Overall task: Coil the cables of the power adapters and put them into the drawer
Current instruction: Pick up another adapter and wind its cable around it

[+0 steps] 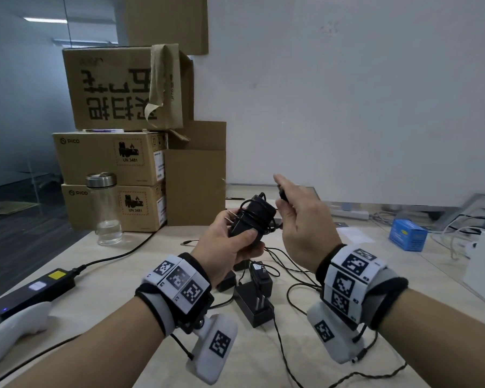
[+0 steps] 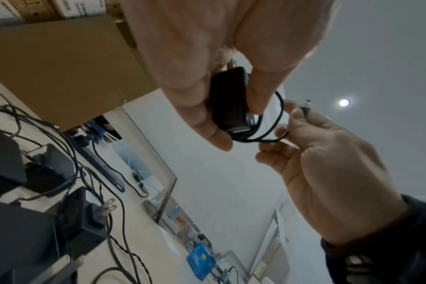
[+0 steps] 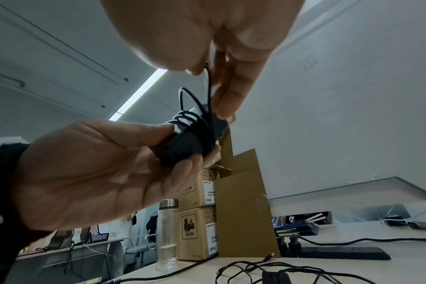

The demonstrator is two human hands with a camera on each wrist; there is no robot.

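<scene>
Head view: left hand [image 1: 230, 242] curled round a black power adapter [image 1: 252, 219], held above the desk [image 1: 140, 256] near its far edge, thumb across the near face, cable [image 3: 202, 123] wound in several turns round the body. Right hand [image 1: 300, 219] just beside, pinching the cable's barrel plug [image 2: 305, 105] between thumb and forefinger. More adapters [image 1: 256, 303] lying loose on the desk below.

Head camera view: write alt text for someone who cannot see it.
A person's left hand grips a black power adapter with its cable wound around it, while the right hand pinches the cable's free end above a light wooden desk. More adapters with loose cables lie below; cardboard boxes and a glass bottle stand to the left.
</scene>
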